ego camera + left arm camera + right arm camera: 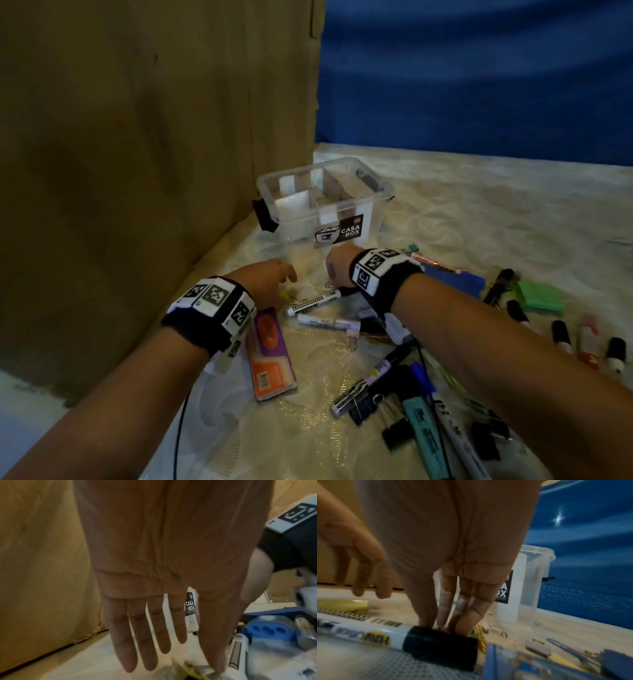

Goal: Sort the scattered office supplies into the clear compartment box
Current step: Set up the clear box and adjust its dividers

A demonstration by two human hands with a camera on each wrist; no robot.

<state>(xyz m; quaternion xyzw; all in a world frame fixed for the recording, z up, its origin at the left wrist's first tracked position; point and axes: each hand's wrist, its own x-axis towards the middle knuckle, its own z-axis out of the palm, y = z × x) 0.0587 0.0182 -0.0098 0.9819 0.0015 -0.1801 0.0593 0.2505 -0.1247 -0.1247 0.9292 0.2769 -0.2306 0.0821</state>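
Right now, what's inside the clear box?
The clear box shows only white and brown dividers forming compartments; no supplies are visible in them. The compartment floors are partly hidden by the walls and label.

The clear plastic compartment box (329,202) bears a black label with white lettering. A white marker with a black cap (402,635) lies on the cream patterned surface (479,212). Nearby: an orange-and-purple packet (272,353), a mint-green highlighter (426,442), and a green rectangular pad (543,296).

A tall brown cardboard wall (154,137) closes the left side. The open-topped clear plastic compartment box (346,205) stands beside it; scattered markers and black binder clips (394,435) crowd the cream cloth (479,205) nearer the person.
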